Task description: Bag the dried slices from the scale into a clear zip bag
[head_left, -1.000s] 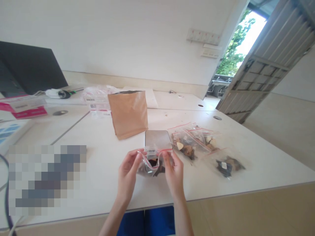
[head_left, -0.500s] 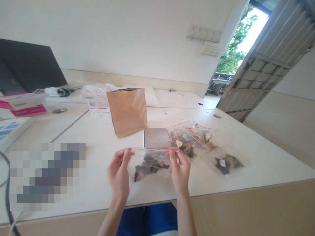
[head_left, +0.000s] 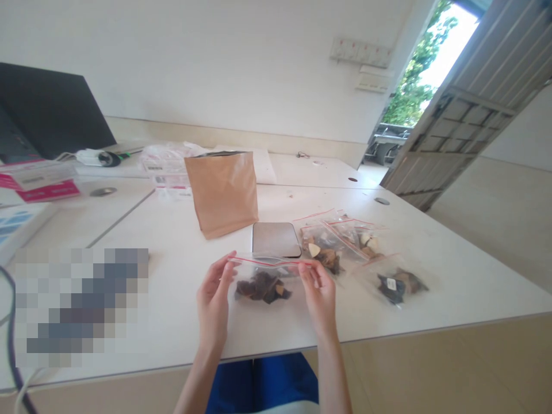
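- Blue trousers [head_left: 265, 376]: below the near edge of the white table [head_left: 172, 322].
- Left hand [head_left: 214, 296]: thumb and fingers pinched together on the left end of the zip strip of a clear zip-lock bag [head_left: 263, 284].
- Right hand [head_left: 319, 290]: thumb and fingers clamped on the right end of the same strip.
- Zip-lock bag: stretched between both hands, above the near part of the table; contact with the surface cannot be determined. Dark dried pieces [head_left: 265, 287] are gathered inside. Full closure of the strip cannot be confirmed.
- Labelled zip bag [head_left: 403, 284]: flat on the table, right of the right hand; dark and brown contents, small white label.
- Red-stripped zip bags [head_left: 325, 256]: overlapping, beyond the right hand; brown and pale pieces inside.
- Metal-topped plate [head_left: 276, 240]: flat, directly beyond the held bag.
- Kraft paper pouch [head_left: 222, 195]: upright, behind and left of the plate.
- Pink-and-white boxes [head_left: 49, 187]: stacked at far left.
- Black monitor [head_left: 56, 112]: behind the boxes.
- Metal gate [head_left: 466, 115]: at the doorway, far right.
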A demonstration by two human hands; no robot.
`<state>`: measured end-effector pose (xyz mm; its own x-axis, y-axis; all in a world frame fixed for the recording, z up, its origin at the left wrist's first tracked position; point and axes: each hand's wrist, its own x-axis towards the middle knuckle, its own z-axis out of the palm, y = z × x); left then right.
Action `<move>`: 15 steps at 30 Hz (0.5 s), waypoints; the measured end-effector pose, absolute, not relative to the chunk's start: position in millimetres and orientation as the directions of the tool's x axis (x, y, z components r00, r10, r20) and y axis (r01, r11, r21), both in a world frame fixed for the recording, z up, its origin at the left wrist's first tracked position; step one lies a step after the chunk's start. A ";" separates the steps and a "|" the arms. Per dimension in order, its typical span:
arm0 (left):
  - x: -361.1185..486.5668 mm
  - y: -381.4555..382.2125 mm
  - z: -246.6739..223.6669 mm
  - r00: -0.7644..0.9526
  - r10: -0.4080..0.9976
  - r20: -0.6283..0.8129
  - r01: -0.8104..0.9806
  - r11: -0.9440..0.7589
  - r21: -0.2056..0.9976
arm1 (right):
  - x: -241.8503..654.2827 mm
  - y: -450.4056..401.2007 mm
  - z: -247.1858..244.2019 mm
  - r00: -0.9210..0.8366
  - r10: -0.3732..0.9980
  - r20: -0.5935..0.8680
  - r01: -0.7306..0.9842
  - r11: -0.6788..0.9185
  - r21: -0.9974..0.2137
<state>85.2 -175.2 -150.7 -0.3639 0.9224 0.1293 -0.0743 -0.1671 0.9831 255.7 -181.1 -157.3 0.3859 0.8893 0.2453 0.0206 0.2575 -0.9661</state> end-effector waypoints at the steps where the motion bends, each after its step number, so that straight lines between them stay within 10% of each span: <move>1: 84.8 -175.5 -150.6 -0.367 0.921 0.132 -0.056 -0.163 0.985 | 257.3 -181.4 -157.5 0.379 0.892 0.247 0.031 0.254 -0.967; 15: 81.6 -180.7 -154.7 -0.448 0.883 0.142 0.062 -0.128 0.990 | 257.2 -183.2 -161.5 0.447 0.800 0.401 0.347 0.258 -0.902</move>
<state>81.6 -180.7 -154.7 -0.4481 0.8826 0.1425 0.0620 -0.1283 0.9898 257.2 -183.2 -161.5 0.4473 0.7996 0.4007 0.3473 0.2576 -0.9017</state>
